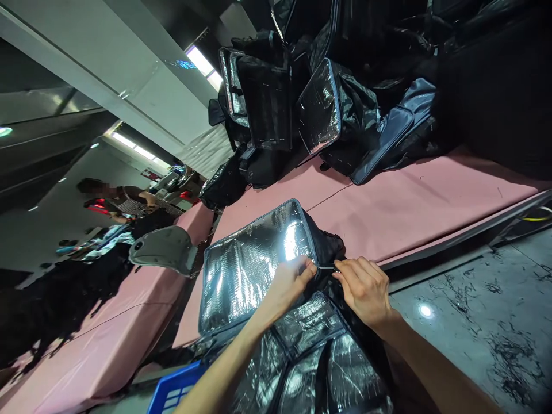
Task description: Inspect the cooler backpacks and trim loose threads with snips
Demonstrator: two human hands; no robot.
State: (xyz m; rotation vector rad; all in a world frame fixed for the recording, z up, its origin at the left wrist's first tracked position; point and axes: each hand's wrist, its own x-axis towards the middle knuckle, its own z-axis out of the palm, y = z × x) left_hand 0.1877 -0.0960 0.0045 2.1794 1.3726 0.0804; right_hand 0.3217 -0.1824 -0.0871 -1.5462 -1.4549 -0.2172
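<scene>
An open black insulated bag (302, 356) with silver foil lining sits in front of me at the edge of a pink table (409, 207). Its foil-lined lid (245, 270) lies flat on the table. My left hand (288, 284) pinches the lid's edge near the corner, fingers closed on it. My right hand (364, 287) is closed beside it, thumb and forefinger pinching a small dark piece, likely the zipper pull (326, 268), at the bag's rim. The two hands are a few centimetres apart.
A heap of black and dark blue insulated bags (328, 103) fills the far side of the table. A grey padded piece (161, 248) sits at the left. A blue crate (176, 391) stands below. A person (121, 201) works further off. Grey floor (474, 322) lies at right.
</scene>
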